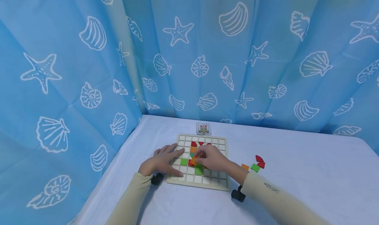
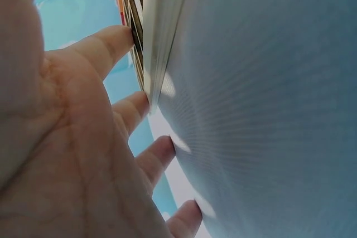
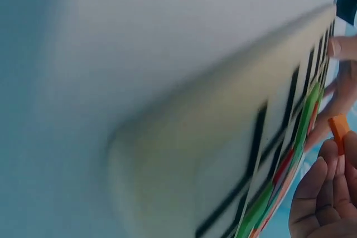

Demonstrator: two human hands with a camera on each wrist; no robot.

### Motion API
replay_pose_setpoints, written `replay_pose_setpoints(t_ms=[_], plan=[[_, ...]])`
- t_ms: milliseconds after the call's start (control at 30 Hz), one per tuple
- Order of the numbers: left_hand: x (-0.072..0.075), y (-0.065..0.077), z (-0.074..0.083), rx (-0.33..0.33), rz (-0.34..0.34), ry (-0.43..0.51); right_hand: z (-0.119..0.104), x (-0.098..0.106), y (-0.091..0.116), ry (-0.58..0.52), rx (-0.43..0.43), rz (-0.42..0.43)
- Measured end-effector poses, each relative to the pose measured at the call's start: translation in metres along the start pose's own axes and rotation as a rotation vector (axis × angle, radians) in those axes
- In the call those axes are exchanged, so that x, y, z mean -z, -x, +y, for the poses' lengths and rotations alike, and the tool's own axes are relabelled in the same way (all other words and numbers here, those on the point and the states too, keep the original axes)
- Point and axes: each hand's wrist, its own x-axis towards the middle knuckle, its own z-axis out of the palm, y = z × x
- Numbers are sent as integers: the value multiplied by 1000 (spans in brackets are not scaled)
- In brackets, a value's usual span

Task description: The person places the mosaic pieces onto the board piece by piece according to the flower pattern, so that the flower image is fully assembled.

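Note:
A gridded wooden board [image 1: 214, 186] lies on the white cloth, part filled with coloured tiles. My left hand [image 1: 160, 161] rests with fingers spread over the board's left side, its thumb near the lower cells. My right hand [image 1: 211, 156] pinches an orange tile [image 3: 338, 128] between thumb and fingers, close over the middle of the board. Around it sit a green square [image 1: 184, 162], another green tile [image 1: 198, 170], an orange square [image 1: 193, 149] and a red curved piece [image 1: 193, 143]. The right hand hides some of the tiles.
Beyond the board lies a small pattern card [image 1: 203, 129]. Right of the board are loose tiles: an orange one [image 1: 244, 167], a green one [image 1: 255, 167] and red curved pieces [image 1: 259, 158]. A blue shell-print curtain [image 1: 189, 54] hangs behind the table.

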Motion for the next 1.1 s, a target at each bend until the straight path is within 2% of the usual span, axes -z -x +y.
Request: replay_pose_setpoints(t_ms=[367,733,1100], plan=[[-2,-1,-3,3,1,-20,-6,-15,-3,55,46,-134],[-1,-1,-1,2,12,-14,-6,-16,-1,119,43,-136],[0,-2,-2,8,4,-5,-9,-20,0,208,75,-137]])
